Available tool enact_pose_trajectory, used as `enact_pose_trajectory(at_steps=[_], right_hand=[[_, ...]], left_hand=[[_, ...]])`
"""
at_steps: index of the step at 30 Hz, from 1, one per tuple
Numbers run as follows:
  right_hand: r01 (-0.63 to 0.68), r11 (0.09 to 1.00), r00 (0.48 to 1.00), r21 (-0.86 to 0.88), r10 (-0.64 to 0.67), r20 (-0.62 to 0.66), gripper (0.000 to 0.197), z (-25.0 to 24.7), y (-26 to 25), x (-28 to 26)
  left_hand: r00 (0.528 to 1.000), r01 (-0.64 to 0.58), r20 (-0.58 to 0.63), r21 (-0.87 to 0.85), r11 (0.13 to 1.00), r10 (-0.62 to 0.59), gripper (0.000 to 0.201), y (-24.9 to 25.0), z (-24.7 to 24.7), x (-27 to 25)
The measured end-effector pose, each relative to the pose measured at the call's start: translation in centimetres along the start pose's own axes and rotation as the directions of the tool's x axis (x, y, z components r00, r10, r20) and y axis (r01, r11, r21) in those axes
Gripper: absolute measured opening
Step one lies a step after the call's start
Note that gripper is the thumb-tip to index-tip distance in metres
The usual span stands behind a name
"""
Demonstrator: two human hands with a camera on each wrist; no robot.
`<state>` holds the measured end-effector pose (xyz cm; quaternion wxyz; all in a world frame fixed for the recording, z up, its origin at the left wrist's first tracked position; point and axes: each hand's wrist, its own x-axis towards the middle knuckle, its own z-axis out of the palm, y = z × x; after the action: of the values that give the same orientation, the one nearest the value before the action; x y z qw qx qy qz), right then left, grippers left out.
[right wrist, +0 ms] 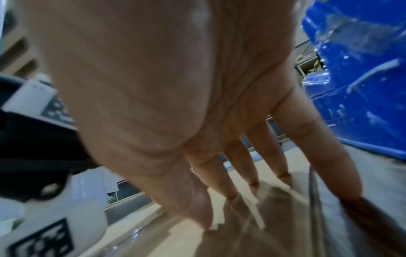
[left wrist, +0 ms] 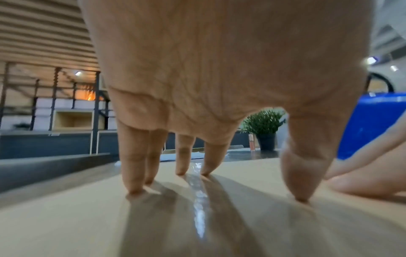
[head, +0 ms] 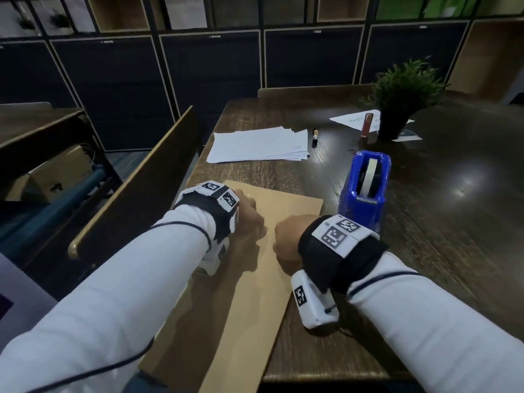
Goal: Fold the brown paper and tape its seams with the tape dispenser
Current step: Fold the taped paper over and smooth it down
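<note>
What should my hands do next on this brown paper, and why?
Probably slide the left hand toward you along the tape strip to press it flat. Its fingertips already touch the brown paper beside the shiny strip, while the right hand steadies the sheet.

Head view: I look forward and down from above the table point(head: 453, 222).
Wrist views: I sit low, very near the brown paper point(left wrist: 66, 226).
Shared: the blue tape dispenser point(head: 365, 188).
</note>
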<state>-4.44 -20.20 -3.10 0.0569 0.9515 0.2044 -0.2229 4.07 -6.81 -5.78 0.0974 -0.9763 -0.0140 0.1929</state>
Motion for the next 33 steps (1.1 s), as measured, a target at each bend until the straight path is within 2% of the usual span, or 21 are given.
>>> enact_pose_trajectory(at_steps=[1, 4, 7, 9, 10, 12, 13, 14, 15, 17, 19, 20, 22, 24, 26, 27, 30, 33], right_hand=[[0.006, 0.999, 1.0, 0.031, -0.007, 0.028, 0.036, -0.4, -0.1, -0.1], [-0.034, 0.998, 0.998, 0.06, 0.031, 0.046, 0.037, -1.1, -0.2, -0.6], [-0.024, 0.997, 0.986, 0.075, 0.036, -0.162, 0.039, -1.6, 1.3, -0.8], [0.026, 0.988, 0.923, 0.151, 0.034, -0.383, 0.044, -2.0, 3.0, -1.9], [0.044, 0.985, 0.875, 0.17, 0.045, -0.483, 0.045, -2.1, 3.9, -2.5], [0.043, 0.983, 0.758, 0.178, 0.084, -0.647, 0.05, -2.1, 5.8, -3.9], [0.013, 0.979, 0.7, 0.204, 0.136, -0.701, 0.054, -2.0, 6.6, -4.3], [-0.026, 0.966, 0.665, 0.257, 0.209, -0.717, 0.06, -1.8, 7.3, -4.6], [-0.067, 0.938, 0.66, 0.34, 0.297, -0.69, 0.067, -1.5, 7.9, -5.0], [-0.107, 0.808, 0.693, 0.579, 0.478, -0.539, 0.079, -0.8, 9.3, -5.1], [-0.09, 0.629, 0.745, 0.772, 0.557, -0.367, 0.084, 0.0, 10.7, -4.4], [-0.068, 0.532, 0.766, 0.844, 0.57, -0.298, 0.084, 0.5, 11.2, -4.0], [-0.002, 0.324, 0.819, 0.946, 0.543, -0.185, 0.085, 1.3, 11.4, -3.8], [0.088, 0.173, 0.853, 0.981, 0.495, -0.164, 0.074, 1.9, 11.3, -4.0], [0.148, 0.143, 0.858, 0.979, 0.473, -0.199, 0.043, 2.1, 11.8, -3.9], [0.163, 0.146, 0.857, 0.976, 0.469, -0.214, 0.036, 2.0, 12.0, -3.8], [0.143, 0.21, 0.852, 0.967, 0.472, -0.228, 0.035, 2.2, 12.7, -3.1], [0.135, 0.233, 0.856, 0.963, 0.462, -0.232, 0.03, 1.6, 13.8, -1.5]], left_hand=[[1.0, 0.002, 0.007, -0.039, 0.999, -0.002, 0.055, 0.2, 0.0, 0.2], [1.0, 0.017, -0.006, -0.079, 0.997, -0.017, 0.064, 0.6, 0.3, 0.9], [0.999, 0.022, -0.026, -0.066, 0.998, -0.023, 0.06, 0.8, 0.0, 2.3], [0.999, -0.008, -0.042, -0.041, 0.999, 0.006, 0.066, 1.3, 0.0, 3.7], [0.998, -0.017, -0.062, -0.051, 0.999, 0.014, 0.068, 1.6, -0.6, 3.4], [0.989, -0.07, -0.131, -0.053, 0.996, 0.063, 0.059, 3.4, -2.5, 0.7], [0.977, -0.127, -0.185, -0.119, 0.985, 0.104, 0.057, 4.5, -3.6, -0.7], [0.96, -0.213, -0.226, -0.208, 0.955, 0.165, 0.055, 5.5, -4.5, -2.1], [0.941, -0.288, -0.265, -0.301, 0.909, 0.211, 0.051, 6.9, -5.3, -3.4], [0.907, -0.415, -0.303, -0.515, 0.75, 0.294, 0.046, 9.0, -5.8, -4.6], [0.925, -0.368, -0.232, -0.75, 0.549, 0.303, 0.048, 11.0, -5.6, -5.9], [0.93, -0.33, -0.205, -0.833, 0.444, 0.306, 0.047, 11.7, -5.3, -6.3], [0.938, -0.275, -0.166, -0.89, 0.364, 0.305, 0.043, 12.7, -4.6, -6.7], [0.944, -0.224, -0.139, -0.936, 0.271, 0.299, 0.038, 13.0, -3.6, -6.5], [0.95, -0.185, -0.12, -0.96, 0.209, 0.289, 0.035, 12.9, -3.1, -6.1], [0.95, -0.17, -0.109, -0.967, 0.192, 0.294, 0.033, 12.8, -3.1, -5.7], [0.952, -0.16, -0.11, -0.975, 0.157, 0.285, 0.032, 13.1, -3.8, -5.4], [0.963, -0.186, -0.137, -0.961, 0.206, 0.23, 0.035, 13.8, -5.1, -4.2]])
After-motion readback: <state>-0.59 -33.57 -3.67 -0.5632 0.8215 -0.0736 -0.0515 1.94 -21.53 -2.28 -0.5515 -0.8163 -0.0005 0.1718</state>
